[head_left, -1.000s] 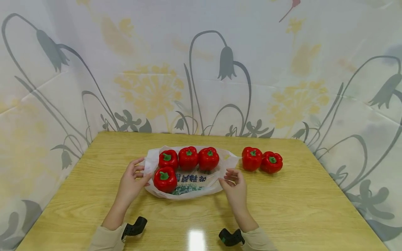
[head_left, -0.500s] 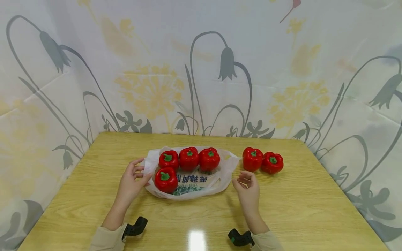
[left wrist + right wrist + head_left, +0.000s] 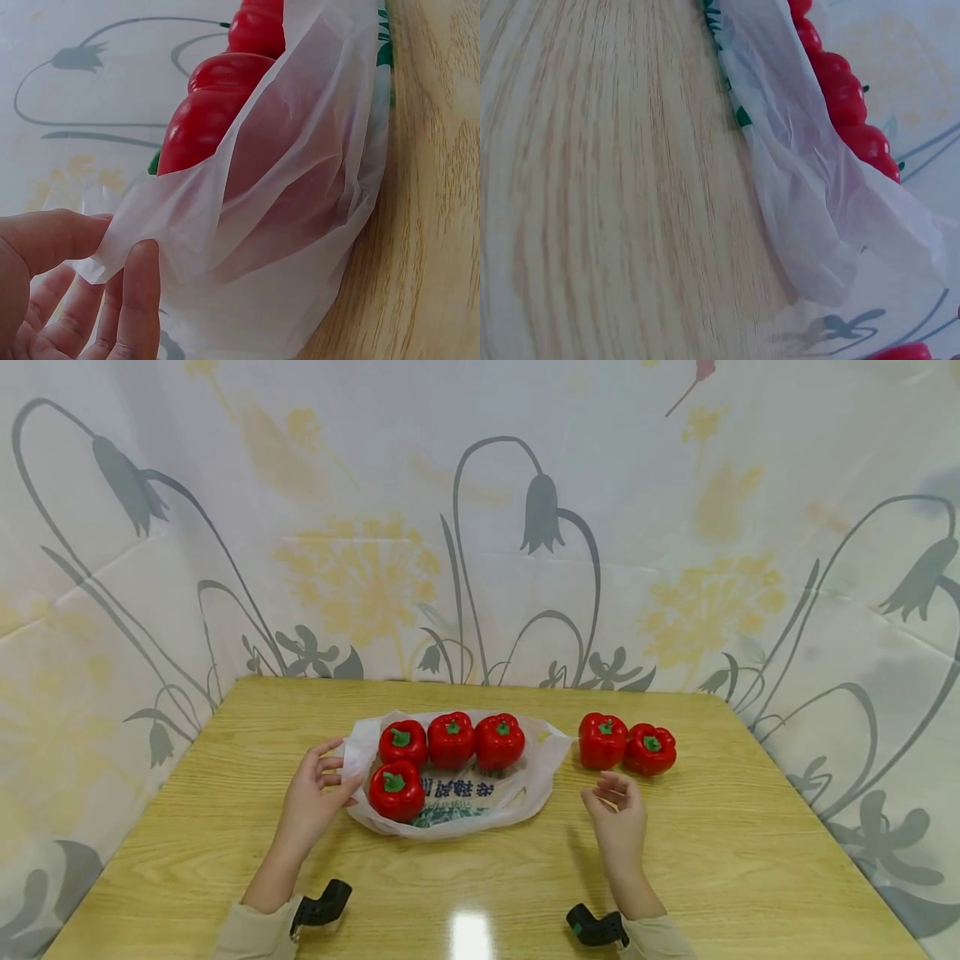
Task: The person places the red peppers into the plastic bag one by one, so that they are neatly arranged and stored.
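Observation:
A white plastic bag (image 3: 517, 810) with dark printing lies on the table, its mouth spread wide. Several red bell peppers (image 3: 451, 741) with green stems sit in it, one of them (image 3: 396, 792) nearer the front left. At the bag's left end, my left hand (image 3: 315, 789) pinches the edge between thumb and fingers, as the left wrist view shows with the bag edge (image 3: 135, 232). To the right of the bag, my right hand (image 3: 618, 814) hovers with loosely bent fingers and holds nothing. Just beyond it stand two more red bell peppers, one (image 3: 602, 741) beside the other (image 3: 649, 750).
The wooden table (image 3: 750, 860) runs back to a hanging flower-patterned cloth (image 3: 480, 568). Each wrist wears a black camera mount, such as the left one (image 3: 322, 903). A bright light reflection lies near the table's front.
My right hand has let go of the bag's right edge and moved right, towards the two peppers outside. The left hand stays at the bag's left edge.

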Motion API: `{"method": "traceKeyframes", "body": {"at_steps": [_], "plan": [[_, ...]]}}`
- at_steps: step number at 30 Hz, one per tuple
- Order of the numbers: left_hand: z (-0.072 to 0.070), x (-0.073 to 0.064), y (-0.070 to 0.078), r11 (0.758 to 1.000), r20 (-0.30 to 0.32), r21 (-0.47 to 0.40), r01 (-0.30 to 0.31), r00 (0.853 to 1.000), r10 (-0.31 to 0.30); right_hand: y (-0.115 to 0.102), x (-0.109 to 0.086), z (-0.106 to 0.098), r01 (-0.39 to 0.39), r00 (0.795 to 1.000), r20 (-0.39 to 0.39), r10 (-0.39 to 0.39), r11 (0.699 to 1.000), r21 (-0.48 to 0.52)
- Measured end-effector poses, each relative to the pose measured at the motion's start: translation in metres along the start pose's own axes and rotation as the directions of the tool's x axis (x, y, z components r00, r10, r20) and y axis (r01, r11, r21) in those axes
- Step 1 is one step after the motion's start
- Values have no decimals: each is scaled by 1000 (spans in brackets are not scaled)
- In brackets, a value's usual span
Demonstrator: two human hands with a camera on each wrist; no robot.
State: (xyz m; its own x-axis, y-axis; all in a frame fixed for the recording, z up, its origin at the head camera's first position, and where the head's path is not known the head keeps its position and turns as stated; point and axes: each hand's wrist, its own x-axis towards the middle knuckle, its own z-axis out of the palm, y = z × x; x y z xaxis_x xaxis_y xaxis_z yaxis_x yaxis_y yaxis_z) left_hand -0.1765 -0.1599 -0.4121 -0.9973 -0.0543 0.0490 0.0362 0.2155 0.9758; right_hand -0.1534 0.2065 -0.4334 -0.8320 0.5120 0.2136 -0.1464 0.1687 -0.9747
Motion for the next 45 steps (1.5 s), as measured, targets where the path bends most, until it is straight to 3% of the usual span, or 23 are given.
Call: {"method": "traceKeyframes", "body": {"at_steps": [28, 45], "plan": [[-1, 0, 1, 1000, -12, 7, 19, 1000, -19, 11, 33, -54, -2, 994, -112, -8, 996, -84], [-2, -1, 1, 1000, -15, 4, 17, 1000, -17, 12, 64, -64, -4, 995, -102, -13, 985, -170]]}}
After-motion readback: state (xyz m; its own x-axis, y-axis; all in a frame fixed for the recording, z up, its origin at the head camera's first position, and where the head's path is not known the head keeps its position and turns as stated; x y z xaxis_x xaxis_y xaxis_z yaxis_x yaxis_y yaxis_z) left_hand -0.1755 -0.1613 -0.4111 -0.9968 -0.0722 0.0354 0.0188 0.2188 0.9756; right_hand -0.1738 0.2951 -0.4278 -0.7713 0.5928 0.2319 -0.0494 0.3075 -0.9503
